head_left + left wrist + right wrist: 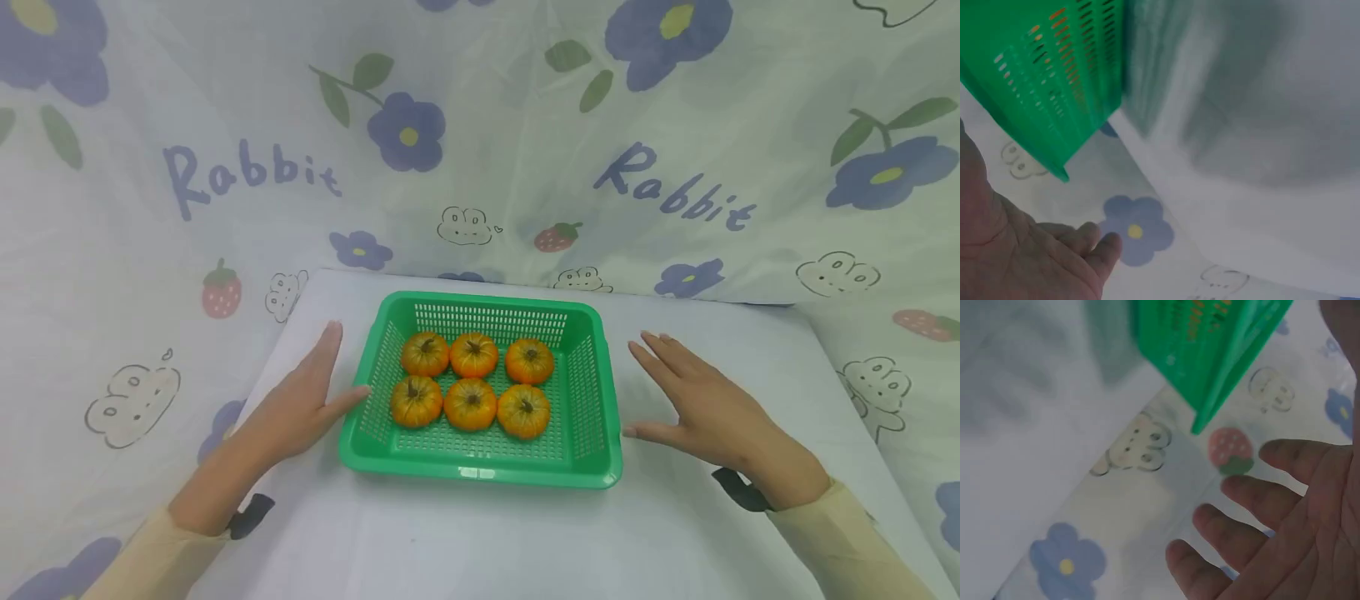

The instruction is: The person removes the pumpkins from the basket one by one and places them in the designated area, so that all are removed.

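Note:
A green plastic basket (480,475) with slotted walls sits on the white table, holding several small orange pumpkins (471,404) in two rows toward its left side. My left hand (303,404) is held at the basket's left side, fingers extended, its thumb tip right at the rim. On the other side my right hand (701,400) is spread, fingers pointing toward the basket, thumb tip close to the right rim. Both palms face the basket's outer walls; in the right wrist view the fingers (1235,531) are apart with nothing between them.
The white table (510,542) extends around the basket on all sides. Behind it and at both sides hangs a pale cloth (510,117) printed with blue flowers, strawberries, rabbits and lettering. Dark straps (251,515) are on the wrists.

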`<state>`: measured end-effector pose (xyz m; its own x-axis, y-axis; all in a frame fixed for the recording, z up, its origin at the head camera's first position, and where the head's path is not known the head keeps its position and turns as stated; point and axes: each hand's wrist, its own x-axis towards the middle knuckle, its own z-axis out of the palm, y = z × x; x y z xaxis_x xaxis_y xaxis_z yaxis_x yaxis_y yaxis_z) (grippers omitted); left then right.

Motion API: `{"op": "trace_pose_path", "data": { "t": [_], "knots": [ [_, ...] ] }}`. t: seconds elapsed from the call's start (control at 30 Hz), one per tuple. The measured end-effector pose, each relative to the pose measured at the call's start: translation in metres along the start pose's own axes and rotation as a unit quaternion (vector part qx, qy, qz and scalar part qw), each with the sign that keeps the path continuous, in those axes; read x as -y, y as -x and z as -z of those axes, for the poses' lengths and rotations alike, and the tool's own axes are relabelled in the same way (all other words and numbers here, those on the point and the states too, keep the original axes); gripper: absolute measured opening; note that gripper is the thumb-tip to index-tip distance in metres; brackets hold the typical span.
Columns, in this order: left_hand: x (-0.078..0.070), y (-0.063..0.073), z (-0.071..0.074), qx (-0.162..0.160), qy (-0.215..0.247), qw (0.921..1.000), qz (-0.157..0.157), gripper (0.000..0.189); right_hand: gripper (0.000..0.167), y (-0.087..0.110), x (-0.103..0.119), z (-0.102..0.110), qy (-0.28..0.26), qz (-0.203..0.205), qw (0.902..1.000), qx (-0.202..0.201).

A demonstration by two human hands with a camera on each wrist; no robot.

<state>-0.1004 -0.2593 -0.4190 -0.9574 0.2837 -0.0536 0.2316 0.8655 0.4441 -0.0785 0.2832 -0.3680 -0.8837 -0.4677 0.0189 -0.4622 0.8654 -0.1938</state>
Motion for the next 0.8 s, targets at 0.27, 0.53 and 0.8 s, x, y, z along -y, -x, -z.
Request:
{"op": "trace_pose_path", "data": {
  "t": [0.27, 0.53, 0.8],
  "knots": [
    [-0.020, -0.017, -0.002, 0.034, 0.012, 0.9966, 0.074, 0.107, 0.101, -0.025, 0.028, 0.001, 0.000, 0.053, 0.9979, 0.038],
    [-0.027, -0.023, -0.017, 0.046, 0.060, 0.9924, 0.097, 0.081, 0.088, -0.054, 0.058, -0.002, 0.015, 0.079, 0.9917, 0.100],
    [-0.036, -0.026, -0.027, 0.041, 0.117, 0.9858, 0.113, 0.073, 0.093, -0.074, 0.074, -0.009, 0.008, 0.055, 0.9807, 0.187]
  ]
}}
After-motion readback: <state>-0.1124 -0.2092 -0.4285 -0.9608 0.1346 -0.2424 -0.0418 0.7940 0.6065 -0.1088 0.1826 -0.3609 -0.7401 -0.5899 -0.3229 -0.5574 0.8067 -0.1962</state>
